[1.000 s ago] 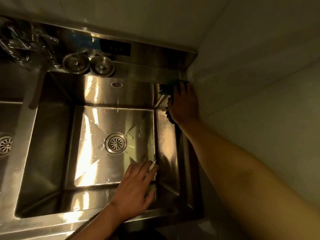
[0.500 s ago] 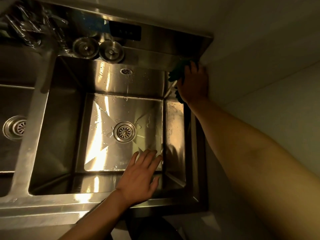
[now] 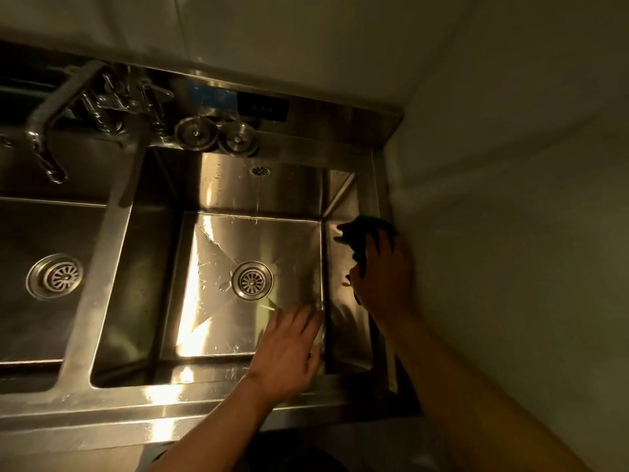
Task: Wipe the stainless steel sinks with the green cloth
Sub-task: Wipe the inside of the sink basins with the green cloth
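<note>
Pale walls corner the wet steel sink (image 3: 218, 301); I see the right hand (image 3: 386, 277) clutching the green cloth (image 3: 362, 229) on its right rim, the left hand (image 3: 289, 356) released, fingers straight.

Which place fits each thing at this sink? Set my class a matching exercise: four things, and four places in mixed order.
Things:
1 cloth
2 left hand
3 plugs
4 tap

Places:
A on the back ledge
B over the right basin's near right corner
C under the right hand, on the right rim
D over the left basin

Pairs: 1-C, 2-B, 3-A, 4-D
</note>
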Action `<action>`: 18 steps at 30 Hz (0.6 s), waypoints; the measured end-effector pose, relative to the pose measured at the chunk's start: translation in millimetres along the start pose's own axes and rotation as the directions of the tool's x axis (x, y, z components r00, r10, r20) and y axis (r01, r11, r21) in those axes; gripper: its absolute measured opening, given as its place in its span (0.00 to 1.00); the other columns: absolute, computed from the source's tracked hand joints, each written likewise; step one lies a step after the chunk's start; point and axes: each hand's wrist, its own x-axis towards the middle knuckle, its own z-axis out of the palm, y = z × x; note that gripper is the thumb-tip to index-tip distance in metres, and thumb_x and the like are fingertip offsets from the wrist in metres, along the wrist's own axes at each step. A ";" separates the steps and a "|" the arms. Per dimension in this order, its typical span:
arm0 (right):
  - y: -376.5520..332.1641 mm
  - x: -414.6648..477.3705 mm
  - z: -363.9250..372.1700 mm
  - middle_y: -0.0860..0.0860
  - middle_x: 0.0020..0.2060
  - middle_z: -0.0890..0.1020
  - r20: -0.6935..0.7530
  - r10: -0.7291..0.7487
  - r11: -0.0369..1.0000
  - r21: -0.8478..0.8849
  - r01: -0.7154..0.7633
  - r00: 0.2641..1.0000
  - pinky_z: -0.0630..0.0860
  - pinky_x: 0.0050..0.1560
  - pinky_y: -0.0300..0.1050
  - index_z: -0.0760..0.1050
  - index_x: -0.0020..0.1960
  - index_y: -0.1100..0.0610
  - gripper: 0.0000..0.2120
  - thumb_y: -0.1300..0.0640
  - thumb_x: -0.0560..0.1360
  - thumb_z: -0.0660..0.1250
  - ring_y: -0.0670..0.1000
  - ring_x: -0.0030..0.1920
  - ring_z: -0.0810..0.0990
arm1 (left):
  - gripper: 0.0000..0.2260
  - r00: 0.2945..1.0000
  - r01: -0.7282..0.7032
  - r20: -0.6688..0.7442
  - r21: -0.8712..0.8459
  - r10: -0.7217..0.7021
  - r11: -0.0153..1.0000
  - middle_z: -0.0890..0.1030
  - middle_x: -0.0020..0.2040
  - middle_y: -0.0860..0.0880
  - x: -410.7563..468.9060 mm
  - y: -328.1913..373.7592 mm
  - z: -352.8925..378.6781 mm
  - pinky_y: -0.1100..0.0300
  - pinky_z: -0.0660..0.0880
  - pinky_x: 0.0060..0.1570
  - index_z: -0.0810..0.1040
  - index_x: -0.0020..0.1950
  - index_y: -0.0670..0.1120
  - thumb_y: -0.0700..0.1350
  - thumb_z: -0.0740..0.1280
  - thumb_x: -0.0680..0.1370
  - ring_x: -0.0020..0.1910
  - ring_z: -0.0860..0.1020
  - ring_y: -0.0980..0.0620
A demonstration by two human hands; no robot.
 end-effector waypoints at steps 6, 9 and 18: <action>2.3 -89.1 13.9 0.58 0.69 0.76 0.027 -0.007 1.000 0.010 0.007 1.000 0.75 0.59 0.62 0.75 0.71 0.55 0.31 0.47 0.71 0.75 0.65 0.65 0.76 | 0.26 0.999 0.023 0.033 0.012 -0.023 1.000 0.72 0.74 0.48 -5.5 -5.2 -6.4 0.41 0.64 0.75 0.66 0.79 0.49 0.56 0.55 0.82 0.74 0.69 0.46; -11.9 -107.2 15.8 0.56 0.69 0.77 0.074 -0.037 0.998 0.059 0.033 0.997 0.76 0.60 0.60 0.77 0.70 0.53 0.29 0.49 0.71 0.78 0.64 0.64 0.77 | 0.26 0.999 0.045 0.030 0.024 -0.045 0.999 0.72 0.74 0.49 -6.5 -19.2 -15.5 0.44 0.63 0.75 0.66 0.79 0.50 0.57 0.53 0.83 0.75 0.68 0.47; -78.0 -76.5 -3.0 0.53 0.74 0.71 -0.054 -0.047 0.887 0.457 0.066 0.997 0.70 0.68 0.55 0.73 0.73 0.54 0.22 0.54 0.79 0.66 0.58 0.70 0.68 | 0.24 0.996 0.063 -0.074 0.162 -0.052 0.985 0.73 0.72 0.48 3.9 -101.3 -94.8 0.42 0.66 0.73 0.69 0.76 0.50 0.56 0.55 0.82 0.72 0.70 0.45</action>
